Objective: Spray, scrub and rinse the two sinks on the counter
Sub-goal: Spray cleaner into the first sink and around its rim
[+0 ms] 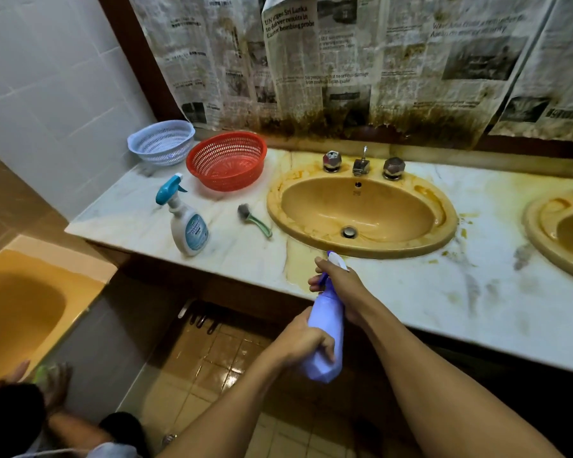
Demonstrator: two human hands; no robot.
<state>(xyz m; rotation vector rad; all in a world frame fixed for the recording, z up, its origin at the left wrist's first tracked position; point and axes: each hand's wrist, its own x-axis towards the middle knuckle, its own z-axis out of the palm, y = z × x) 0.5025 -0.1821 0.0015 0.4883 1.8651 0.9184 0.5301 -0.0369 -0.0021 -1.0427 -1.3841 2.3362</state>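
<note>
While the left hand [306, 343] grips the purple spray bottle [328, 312] low and the right hand [339, 282] wraps its trigger, its long axis aims ahead at the nearer sink [276, 206] (the second sink [532, 228] lies well right).

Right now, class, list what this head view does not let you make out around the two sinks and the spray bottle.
All from the head view:
- right sink: cut off by the frame's right edge, drain unseen.
- purple spray bottle: right hand covers most of its trigger, left hand covers part of its body.
- green thing at bottom left: blurred, cannot be identified.
</note>
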